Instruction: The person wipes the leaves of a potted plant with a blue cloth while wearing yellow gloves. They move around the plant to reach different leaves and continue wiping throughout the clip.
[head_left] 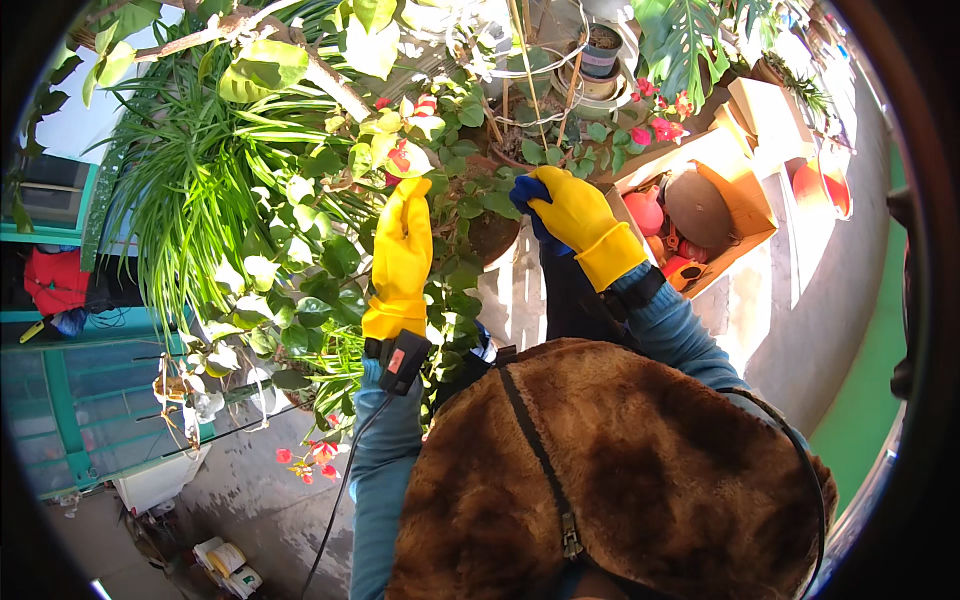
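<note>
My left hand (402, 250), in a yellow rubber glove, is raised among the leaves of a potted plant with pink-red flowers. Its fingers are pressed together at the lower edge of a sunlit green leaf (411, 160); the exact grip is hard to see. To the right, my right hand (578, 222) wears the same kind of yellow glove. Its fingers are closed around a bunched dark blue cloth (528, 194), which hangs beside the plant's leaves. Below the cloth, a brown pot (492, 238) shows partly behind foliage.
On the right stands an open cardboard box (748, 185) with red-orange items and a round brown object. A long-leaved green plant (215, 170) spreads at left, under a woody branch (335, 85). Small stacked pots (600, 55) stand at the back. A cable (340, 490) trails from my left wrist.
</note>
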